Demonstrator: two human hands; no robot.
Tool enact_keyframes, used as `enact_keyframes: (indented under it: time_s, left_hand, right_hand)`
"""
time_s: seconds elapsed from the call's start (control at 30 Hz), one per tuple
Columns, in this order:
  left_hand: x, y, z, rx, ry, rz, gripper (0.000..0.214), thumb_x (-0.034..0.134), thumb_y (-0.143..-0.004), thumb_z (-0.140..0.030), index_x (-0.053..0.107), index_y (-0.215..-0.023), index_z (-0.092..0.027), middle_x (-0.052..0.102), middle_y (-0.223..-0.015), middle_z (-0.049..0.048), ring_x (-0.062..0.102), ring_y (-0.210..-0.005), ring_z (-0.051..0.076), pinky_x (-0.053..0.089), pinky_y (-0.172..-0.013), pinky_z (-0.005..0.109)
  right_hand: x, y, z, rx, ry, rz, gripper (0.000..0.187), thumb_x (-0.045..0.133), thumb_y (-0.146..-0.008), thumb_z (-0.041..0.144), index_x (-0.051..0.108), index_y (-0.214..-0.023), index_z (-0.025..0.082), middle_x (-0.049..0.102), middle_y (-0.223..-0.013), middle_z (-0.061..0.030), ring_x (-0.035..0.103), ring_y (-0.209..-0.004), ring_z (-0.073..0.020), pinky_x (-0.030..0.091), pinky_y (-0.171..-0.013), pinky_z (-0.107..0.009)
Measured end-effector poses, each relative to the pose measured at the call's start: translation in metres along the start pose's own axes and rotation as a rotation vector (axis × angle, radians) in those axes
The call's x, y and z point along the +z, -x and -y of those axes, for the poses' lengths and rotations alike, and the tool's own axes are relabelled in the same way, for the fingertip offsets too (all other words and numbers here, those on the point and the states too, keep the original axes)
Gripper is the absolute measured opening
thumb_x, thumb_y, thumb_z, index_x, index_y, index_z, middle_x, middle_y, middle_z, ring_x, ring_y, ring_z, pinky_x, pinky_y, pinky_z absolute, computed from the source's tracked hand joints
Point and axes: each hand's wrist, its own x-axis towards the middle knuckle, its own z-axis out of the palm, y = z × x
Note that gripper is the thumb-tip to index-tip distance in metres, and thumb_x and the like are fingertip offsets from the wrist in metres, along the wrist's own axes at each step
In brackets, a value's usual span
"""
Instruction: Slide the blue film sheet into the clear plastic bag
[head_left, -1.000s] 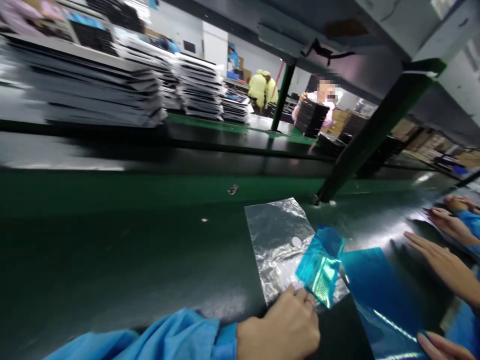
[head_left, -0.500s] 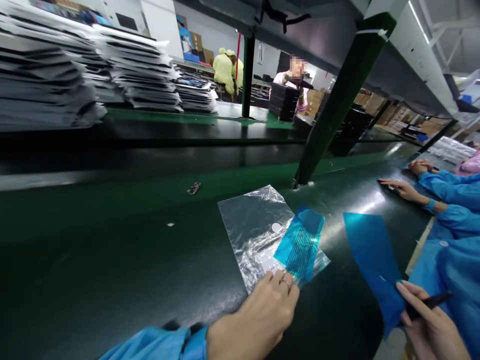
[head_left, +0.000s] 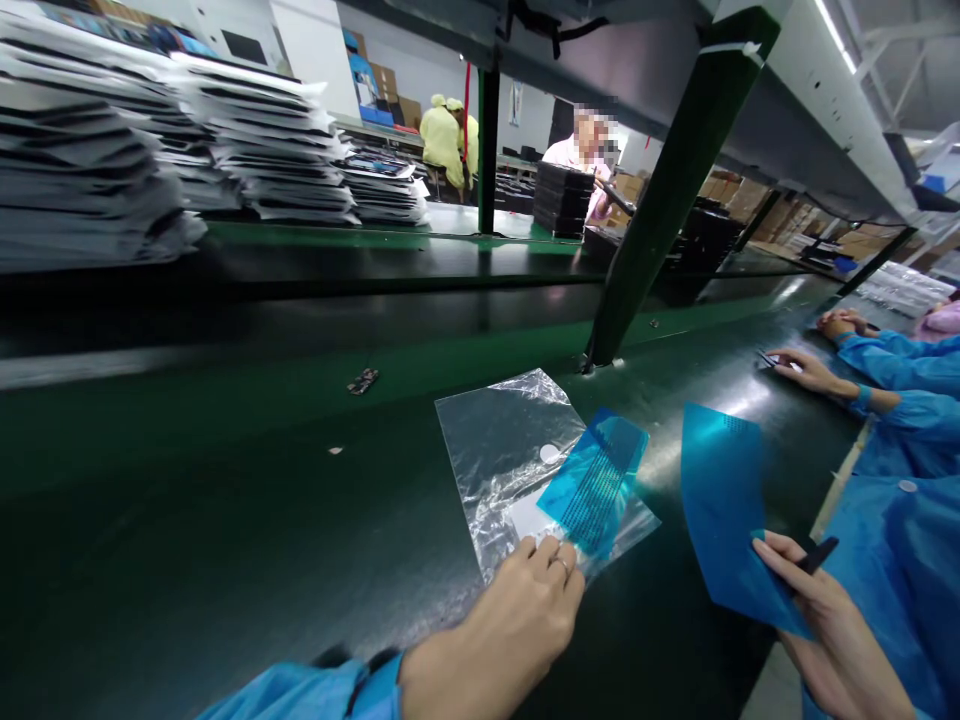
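The left hand (head_left: 517, 610) pinches the near edge of a clear plastic bag (head_left: 510, 460) and small blue film (head_left: 596, 482), while the right hand (head_left: 817, 610) grips a larger blue sheet (head_left: 724, 500) and a dark tool (head_left: 816, 553).

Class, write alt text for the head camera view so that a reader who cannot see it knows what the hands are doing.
The person's left hand pinches a small blue film at the near edge of a clear plastic bag lying on a dark green belt. Their right hand holds a larger blue sheet and a black tool. Co-workers' hands rest further along.
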Motion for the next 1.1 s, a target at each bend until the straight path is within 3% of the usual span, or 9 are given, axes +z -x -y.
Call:
enact_keyframes:
  time_s: [0.1, 0.27, 0.5, 0.73, 1.1]
  left_hand:
    - [0.003, 0.007, 0.0, 0.091, -0.1, -0.118, 0.025, 0.045, -0.087, -0.016, 0.059, -0.104, -0.004, 0.057, -0.113, 0.0178, 0.054, -0.101, 0.029, 0.045, -0.085, 0.042]
    - [0.02, 0.019, 0.002, 0.152, -0.161, -0.3, 0.032, 0.053, -0.085, -0.031, 0.059, -0.102, -0.005, 0.055, -0.118, 0.0196, 0.052, -0.108, 0.032, 0.038, -0.09, 0.043]
    - [0.024, 0.027, 0.0, 0.139, -0.236, -0.465, 0.022, 0.043, -0.09, -0.022, 0.059, -0.096, -0.009, 0.062, -0.107, 0.0116, 0.057, -0.101, 0.026, 0.038, -0.089, 0.039]
    - [0.021, 0.03, -0.007, 0.099, -0.213, -0.506, 0.032, 0.031, -0.096, -0.022, 0.061, -0.094, -0.012, 0.065, -0.102, 0.0072, 0.058, -0.099, 0.022, 0.041, -0.09, 0.036]
    - [0.022, 0.03, -0.009, 0.113, -0.214, -0.49, 0.021, 0.045, -0.091, -0.023, 0.063, -0.092, -0.013, 0.065, -0.1, 0.0069, 0.058, -0.091, 0.021, 0.043, -0.086, 0.034]
  right_hand:
    - [-0.003, -0.001, 0.002, 0.073, -0.041, -0.045, 0.055, 0.091, -0.033, 0.03, 0.065, -0.08, 0.02, 0.061, -0.081, 0.0023, 0.058, -0.068, -0.0147, 0.056, -0.052, -0.016]
    - [-0.005, -0.001, 0.004, 0.064, -0.066, -0.057, 0.055, 0.091, -0.032, 0.026, 0.064, -0.079, 0.02, 0.059, -0.076, 0.0047, 0.058, -0.065, -0.0127, 0.055, -0.051, -0.014]
    - [-0.003, -0.003, 0.006, 0.057, -0.07, -0.096, 0.053, 0.09, -0.031, 0.024, 0.065, -0.078, 0.019, 0.06, -0.076, 0.0039, 0.058, -0.063, -0.0132, 0.054, -0.047, -0.015]
    - [0.0, -0.005, 0.007, 0.094, -0.106, -0.103, 0.052, 0.09, -0.027, 0.022, 0.065, -0.073, 0.019, 0.059, -0.072, 0.0055, 0.057, -0.061, -0.011, 0.054, -0.05, -0.011]
    - [0.004, -0.005, 0.011, 0.117, -0.089, -0.124, 0.056, 0.089, -0.022, 0.019, 0.065, -0.073, 0.018, 0.061, -0.075, 0.0053, 0.057, -0.06, -0.0114, 0.055, -0.049, -0.013]
